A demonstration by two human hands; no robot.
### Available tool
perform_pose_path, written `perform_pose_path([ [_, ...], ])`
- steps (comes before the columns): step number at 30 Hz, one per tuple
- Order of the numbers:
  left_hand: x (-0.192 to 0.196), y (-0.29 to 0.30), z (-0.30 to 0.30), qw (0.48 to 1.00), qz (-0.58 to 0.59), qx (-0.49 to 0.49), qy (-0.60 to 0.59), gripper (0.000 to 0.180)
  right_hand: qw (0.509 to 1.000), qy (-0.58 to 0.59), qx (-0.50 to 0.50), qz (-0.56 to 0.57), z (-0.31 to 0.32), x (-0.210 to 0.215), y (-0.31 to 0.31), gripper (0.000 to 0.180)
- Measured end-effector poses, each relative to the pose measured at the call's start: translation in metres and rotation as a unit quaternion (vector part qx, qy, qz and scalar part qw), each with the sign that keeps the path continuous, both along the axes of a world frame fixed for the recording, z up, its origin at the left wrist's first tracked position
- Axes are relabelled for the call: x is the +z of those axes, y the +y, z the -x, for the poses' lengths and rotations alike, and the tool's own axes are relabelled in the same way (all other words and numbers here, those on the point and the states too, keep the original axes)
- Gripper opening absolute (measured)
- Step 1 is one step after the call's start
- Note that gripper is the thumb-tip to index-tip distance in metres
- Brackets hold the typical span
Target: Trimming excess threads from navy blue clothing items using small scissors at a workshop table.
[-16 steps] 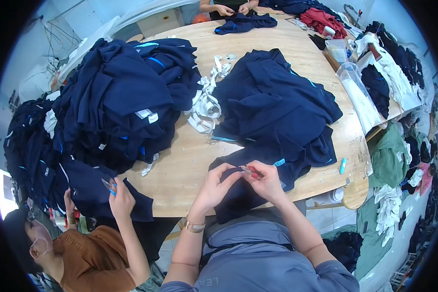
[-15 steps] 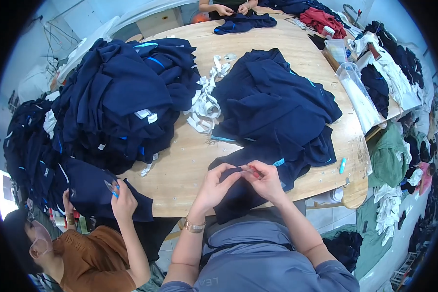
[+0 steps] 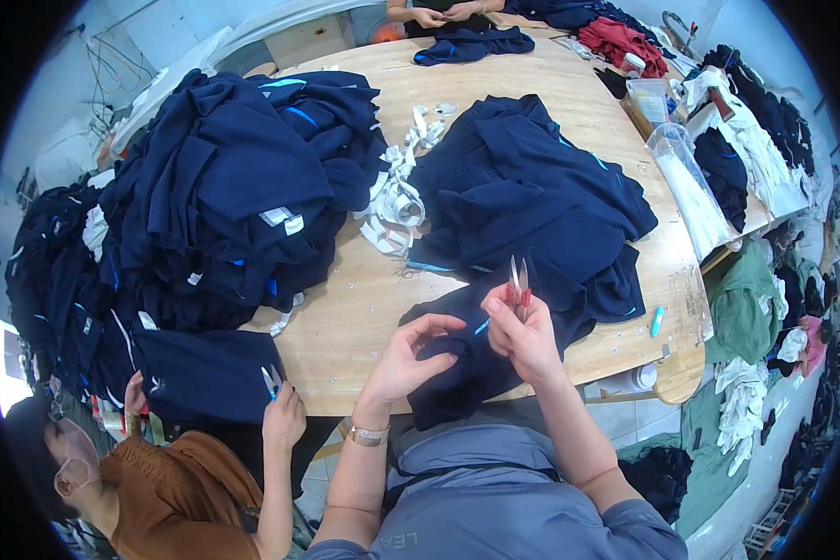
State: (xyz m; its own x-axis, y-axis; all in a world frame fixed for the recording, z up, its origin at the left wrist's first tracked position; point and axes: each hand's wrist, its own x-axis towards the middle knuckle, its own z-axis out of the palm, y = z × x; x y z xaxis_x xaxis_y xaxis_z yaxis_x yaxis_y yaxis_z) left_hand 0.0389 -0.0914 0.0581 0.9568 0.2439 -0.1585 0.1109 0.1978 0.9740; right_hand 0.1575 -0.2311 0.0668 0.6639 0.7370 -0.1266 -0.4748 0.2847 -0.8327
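A pair of red-handled thread snips (image 3: 520,287) is in my right hand (image 3: 521,338), blades pointing up and slightly apart. My left hand (image 3: 411,359) hovers over the near part of a navy garment (image 3: 481,359), thumb and fingers apart with nothing visible between them. This garment hangs over the table's front edge, and a bright blue strip shows on it between my hands. Just beyond lies a heap of navy garments (image 3: 523,201).
A tall navy garment pile (image 3: 224,177) fills the table's left half. Tangled white strips (image 3: 392,205) lie between the piles. On the left, a co-worker (image 3: 173,476) holds blue-handled snips over navy cloth. A turquoise marker-like object (image 3: 657,321) lies right. Another person's hands (image 3: 443,17) are at the far end.
My hands have parted: the left has let go of the navy fabric, and the right has risen, its snips now upright. The co-worker's snips have moved right, over cloth now laid flatter.
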Motion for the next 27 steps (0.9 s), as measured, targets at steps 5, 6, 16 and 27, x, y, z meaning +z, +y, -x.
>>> perform_pose_path([
  [5, -0.013, 0.004, 0.002, 0.997, 0.051, 0.054, -0.005, 0.037, 0.925, -0.330, 0.001, 0.190, 0.008, -0.002, -0.005, 0.044],
  [6, -0.017, 0.006, 0.002, 0.996, 0.051, 0.075, -0.011, 0.036, 0.925, -0.331, 0.003, 0.188, 0.012, -0.001, -0.006, 0.044],
  [16, -0.016, 0.013, 0.011, 0.995, 0.094, -0.038, -0.010, 0.036, 0.979, -0.148, 0.062, 0.128, -0.004, -0.034, -0.005, 0.012],
  [27, -0.016, -0.002, 0.001, 0.975, 0.211, 0.041, -0.055, 0.021, 0.976, 0.188, 0.113, -0.006, -0.001, -0.053, 0.003, 0.010],
])
